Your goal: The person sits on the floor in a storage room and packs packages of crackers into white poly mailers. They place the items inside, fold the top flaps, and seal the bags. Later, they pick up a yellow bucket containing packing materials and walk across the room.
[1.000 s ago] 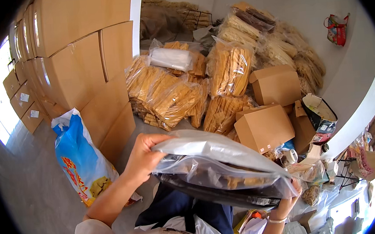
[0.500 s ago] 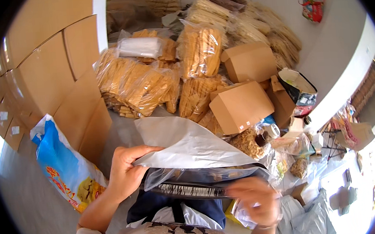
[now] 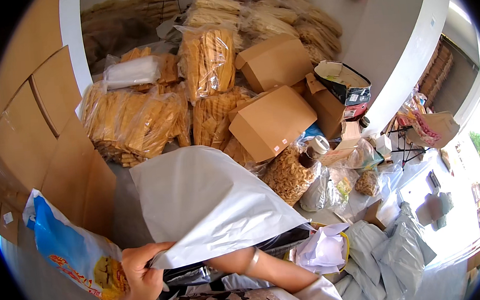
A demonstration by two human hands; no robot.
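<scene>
My left hand (image 3: 142,273) pinches the near left edge of a large light grey plastic mailing bag (image 3: 216,200), thumb on top. The bag spreads out in front of my body, its pale side up and a dark inner side showing along its right edge. My right forearm crosses from the lower right, with a band at the wrist. My right hand (image 3: 226,262) reaches in under the raised bag layer; its fingers are hidden there. Black and clear plastic shows below, close to my lap. A blue and white printed sack (image 3: 69,242) stands beside my left hand.
Tall cardboard cartons (image 3: 53,142) stand at the left. Bundles of yellow-brown dried sticks in clear bags (image 3: 136,121) are heaped ahead, with open cardboard boxes (image 3: 274,122) beside them. Right of me are a bin with white paper (image 3: 322,249) and crumpled grey bags (image 3: 397,245).
My right hand has moved left, in under the bag's top layer. The bag is raised and spread wider, and my left hand has shifted lower left with its edge. The view has turned right.
</scene>
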